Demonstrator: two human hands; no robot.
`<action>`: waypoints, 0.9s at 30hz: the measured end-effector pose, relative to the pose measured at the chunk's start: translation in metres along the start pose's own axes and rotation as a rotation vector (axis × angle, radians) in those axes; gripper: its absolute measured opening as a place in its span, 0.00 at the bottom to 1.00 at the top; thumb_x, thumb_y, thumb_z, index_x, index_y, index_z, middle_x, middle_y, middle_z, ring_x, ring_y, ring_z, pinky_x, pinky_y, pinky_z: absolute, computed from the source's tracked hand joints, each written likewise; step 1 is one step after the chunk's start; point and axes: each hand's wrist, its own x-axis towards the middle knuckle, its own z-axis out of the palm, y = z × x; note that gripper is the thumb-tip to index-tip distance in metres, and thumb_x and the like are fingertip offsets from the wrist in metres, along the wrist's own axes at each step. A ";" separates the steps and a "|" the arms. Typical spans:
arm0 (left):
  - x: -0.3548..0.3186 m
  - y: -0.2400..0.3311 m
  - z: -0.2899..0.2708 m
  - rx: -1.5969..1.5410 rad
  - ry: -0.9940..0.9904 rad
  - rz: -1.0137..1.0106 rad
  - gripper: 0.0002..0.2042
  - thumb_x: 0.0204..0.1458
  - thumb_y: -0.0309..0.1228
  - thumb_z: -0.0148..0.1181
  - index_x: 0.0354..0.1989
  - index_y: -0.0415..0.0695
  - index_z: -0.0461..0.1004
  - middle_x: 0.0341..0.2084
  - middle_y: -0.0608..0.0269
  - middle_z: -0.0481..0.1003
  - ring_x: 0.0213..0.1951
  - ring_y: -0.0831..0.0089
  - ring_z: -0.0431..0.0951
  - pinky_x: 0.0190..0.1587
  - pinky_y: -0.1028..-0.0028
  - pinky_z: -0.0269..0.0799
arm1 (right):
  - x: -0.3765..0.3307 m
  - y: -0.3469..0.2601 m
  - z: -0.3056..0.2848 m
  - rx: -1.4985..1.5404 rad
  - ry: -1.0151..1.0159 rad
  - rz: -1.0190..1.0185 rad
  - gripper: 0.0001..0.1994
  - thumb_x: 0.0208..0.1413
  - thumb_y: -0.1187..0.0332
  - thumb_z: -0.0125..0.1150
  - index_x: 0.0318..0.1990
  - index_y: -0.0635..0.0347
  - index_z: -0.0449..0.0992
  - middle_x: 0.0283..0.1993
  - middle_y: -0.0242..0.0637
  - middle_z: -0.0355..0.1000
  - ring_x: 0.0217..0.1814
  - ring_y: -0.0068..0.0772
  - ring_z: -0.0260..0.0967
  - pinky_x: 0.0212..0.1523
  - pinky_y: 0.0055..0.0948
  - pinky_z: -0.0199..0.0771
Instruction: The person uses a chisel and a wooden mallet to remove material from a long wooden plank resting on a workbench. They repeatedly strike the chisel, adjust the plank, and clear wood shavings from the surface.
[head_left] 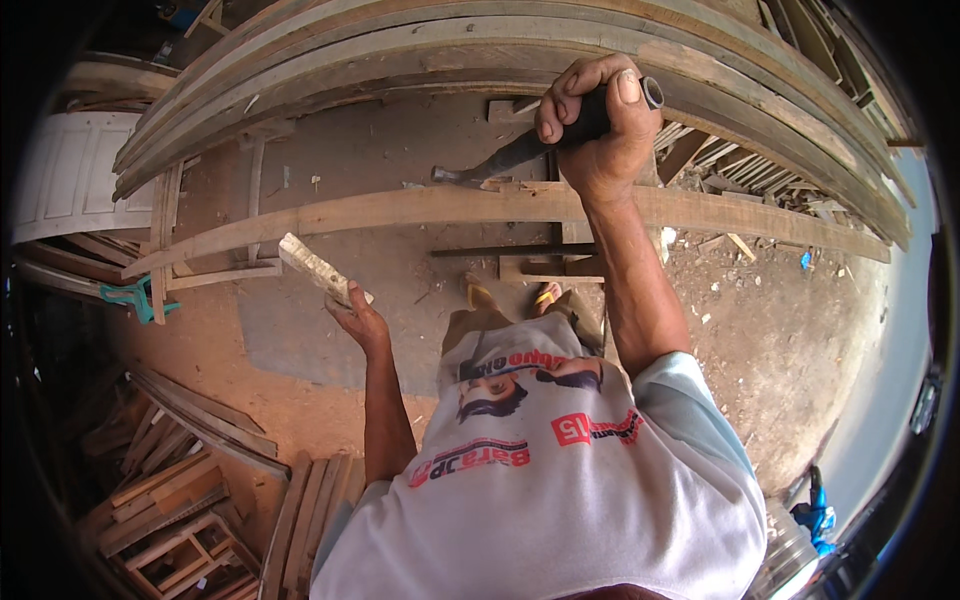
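Here, right hand nearest, upper right of centre: fingers wrapped round grip of one dark tool; shaft juts leftward from fist, ring-shaped end shows just beside thumb. Left hand, left of centre: gripping lower end of one pale wood piece, thumb on it, most of length beyond fingers toward upper left. Below both, one long plank across frame, above centre. Farther, several stacked boards along top; exact count unclear.
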 end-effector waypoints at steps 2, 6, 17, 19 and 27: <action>0.003 0.008 0.004 0.022 -0.075 0.081 0.34 0.60 0.46 0.58 0.64 0.30 0.57 0.53 0.44 0.67 0.51 0.57 0.70 0.57 0.62 0.65 | 0.000 0.008 0.004 -0.028 0.059 0.018 0.21 0.63 0.54 0.54 0.28 0.66 0.69 0.20 0.38 0.65 0.17 0.29 0.63 0.21 0.29 0.65; 0.004 0.000 0.005 -0.025 -0.101 0.104 0.33 0.61 0.45 0.58 0.64 0.29 0.58 0.52 0.44 0.67 0.50 0.58 0.70 0.55 0.62 0.66 | 0.010 0.011 0.016 -0.126 0.092 0.021 0.24 0.63 0.52 0.55 0.26 0.66 0.69 0.18 0.37 0.63 0.16 0.30 0.63 0.20 0.30 0.65; 0.041 0.034 0.019 -0.073 -0.161 0.275 0.34 0.61 0.42 0.57 0.66 0.30 0.54 0.54 0.44 0.65 0.51 0.57 0.71 0.57 0.61 0.67 | 0.055 0.023 -0.009 -0.152 0.223 0.231 0.25 0.65 0.44 0.50 0.30 0.59 0.70 0.21 0.34 0.60 0.20 0.31 0.59 0.23 0.31 0.58; 0.059 0.052 0.029 -0.056 -0.200 0.356 0.36 0.60 0.45 0.57 0.67 0.31 0.53 0.55 0.41 0.64 0.54 0.54 0.69 0.58 0.59 0.66 | 0.063 0.026 -0.013 -0.193 0.221 0.260 0.25 0.65 0.44 0.50 0.30 0.59 0.70 0.21 0.34 0.60 0.20 0.32 0.59 0.23 0.31 0.58; 0.106 0.044 0.092 0.101 -0.170 0.441 0.37 0.58 0.53 0.57 0.64 0.33 0.58 0.53 0.39 0.67 0.55 0.45 0.69 0.58 0.52 0.64 | 0.087 0.047 -0.019 -0.309 0.338 0.287 0.25 0.60 0.41 0.60 0.31 0.57 0.69 0.21 0.32 0.60 0.21 0.28 0.59 0.23 0.28 0.59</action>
